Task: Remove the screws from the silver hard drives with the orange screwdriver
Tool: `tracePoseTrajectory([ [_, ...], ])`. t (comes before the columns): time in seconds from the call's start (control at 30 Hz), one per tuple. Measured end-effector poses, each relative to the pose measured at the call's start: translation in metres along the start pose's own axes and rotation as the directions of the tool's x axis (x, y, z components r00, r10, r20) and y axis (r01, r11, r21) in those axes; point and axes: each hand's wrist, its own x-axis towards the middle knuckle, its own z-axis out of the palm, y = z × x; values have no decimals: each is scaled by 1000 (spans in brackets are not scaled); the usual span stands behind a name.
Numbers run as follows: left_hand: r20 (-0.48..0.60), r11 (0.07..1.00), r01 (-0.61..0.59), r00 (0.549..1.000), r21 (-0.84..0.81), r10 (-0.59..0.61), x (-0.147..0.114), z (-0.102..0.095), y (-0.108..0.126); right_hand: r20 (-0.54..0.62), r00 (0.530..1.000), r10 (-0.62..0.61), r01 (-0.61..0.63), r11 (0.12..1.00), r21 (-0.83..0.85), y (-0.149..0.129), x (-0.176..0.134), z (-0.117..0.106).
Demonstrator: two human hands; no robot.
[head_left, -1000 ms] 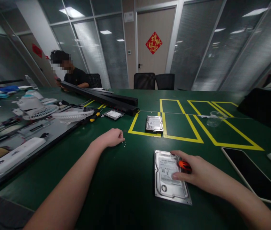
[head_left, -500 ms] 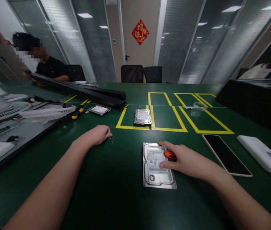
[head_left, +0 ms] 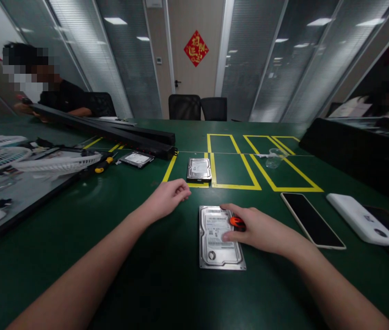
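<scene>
A silver hard drive lies label up on the green table in front of me. My right hand rests over its right side, thumb and forefinger on its top. An orange-and-black handle pokes out of that hand; the rest of it is hidden in the palm. My left hand hovers near the drive's upper left, fingers curled together. Whatever is in those fingers cannot be made out. Farther back, a second hard drive sits by the yellow tape outline.
On the right lie a phone, a white device and a large black case. A clear plastic cup stands behind. At left are a third drive, a yellow-black screwdriver, long black bars and a seated person.
My left hand has moved right, away from the spot with small bits on the table, towards the drives. My right hand stays on the near drive. The view has shifted slightly right.
</scene>
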Motion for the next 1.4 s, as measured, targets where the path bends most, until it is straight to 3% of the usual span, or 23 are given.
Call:
tracePoseTrajectory([
  [0.13, 21, 995, -20, 1000, -100, 22, 1, 25, 14, -10, 1000, -13, 13, 1000, 6, -1, 0, 1],
  [0.33, 75, 975, 32, 997, -218, -16, 0, 27, 20, -24, 999, -22, 22, 1000, -4, 1, 0, 2],
  [0.53, 26, 991, -118, 993, 69, 116, -4, 27, 19, -37, 999, -32, 32, 999, -15, 4, 2, 4],
  [0.73, 107, 955, -269, 961, 123, 256, -7, 26, 8, -13, 1000, -9, 9, 1000, 3, 3, 1, 3],
  [1.13, 125, 928, -333, 941, 169, 315, -8, 25, 8, -5, 1000, -7, 7, 1000, 15, 3, 0, 2],
  [1.4, 122, 938, -313, 947, 151, 297, -8, 29, 11, -4, 1000, -3, 3, 1000, 9, 1, 0, 1],
])
